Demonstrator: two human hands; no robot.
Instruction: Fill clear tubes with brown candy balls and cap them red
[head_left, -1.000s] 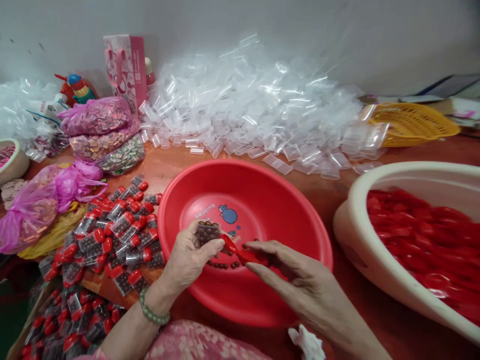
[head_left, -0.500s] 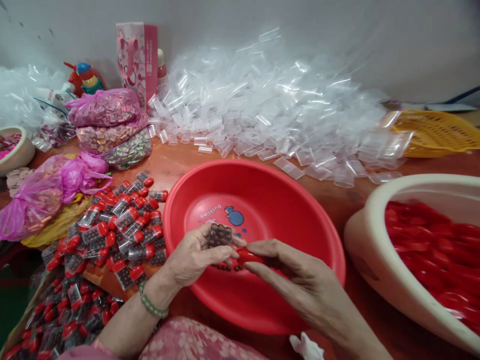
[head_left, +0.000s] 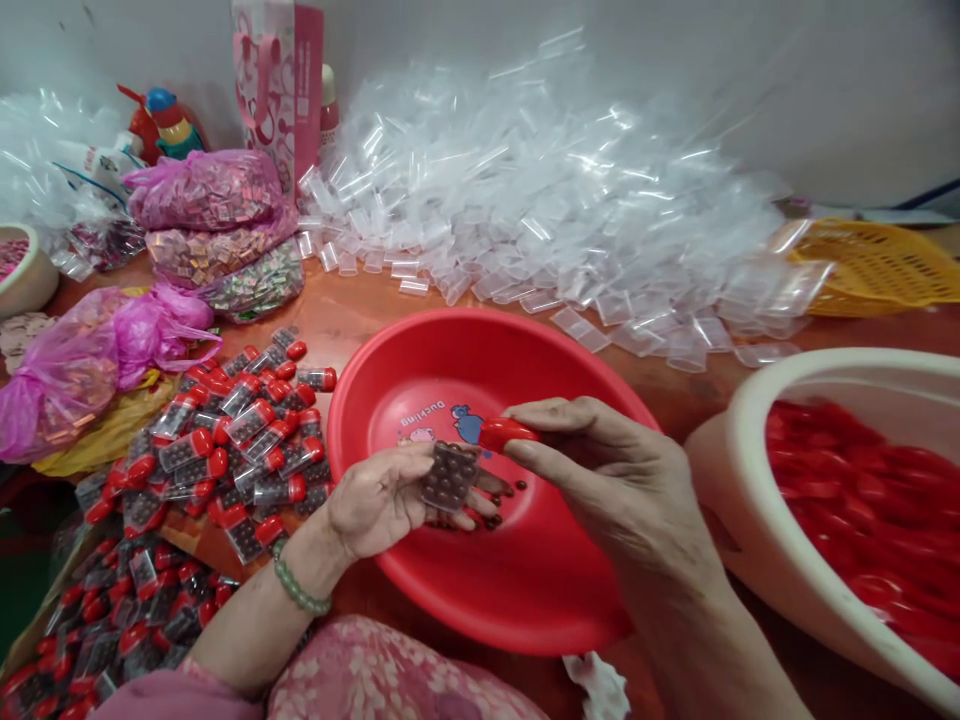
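Note:
Over the large red basin (head_left: 480,635), my left hand (head_left: 390,500) holds a small clear plastic case (head_left: 450,475) filled with dark brown beads or balls. Just to its right, my right hand (head_left: 600,450) pinches a glossy red cap (head_left: 506,432) between thumb and fingers. The cap and the case are apart. Several loose brown balls (head_left: 520,486) show beyond my left fingers, against the basin floor. A blue duck print (head_left: 466,422) is partly visible there.
Filled red-capped cases (head_left: 251,425) lie heaped at the left. A cream tub (head_left: 742,420) of red caps (head_left: 855,500) stands right. Clear plastic sleeves (head_left: 525,200) are piled behind, near a yellow basket (head_left: 885,260). Pink bags (head_left: 202,190) sit back left. White tissue (head_left: 596,685) lies in front.
My right hand has lifted the red cap up and away from the case. The case has turned in my left hand, its ball-filled face showing more fully. Loose balls are now visible beyond it.

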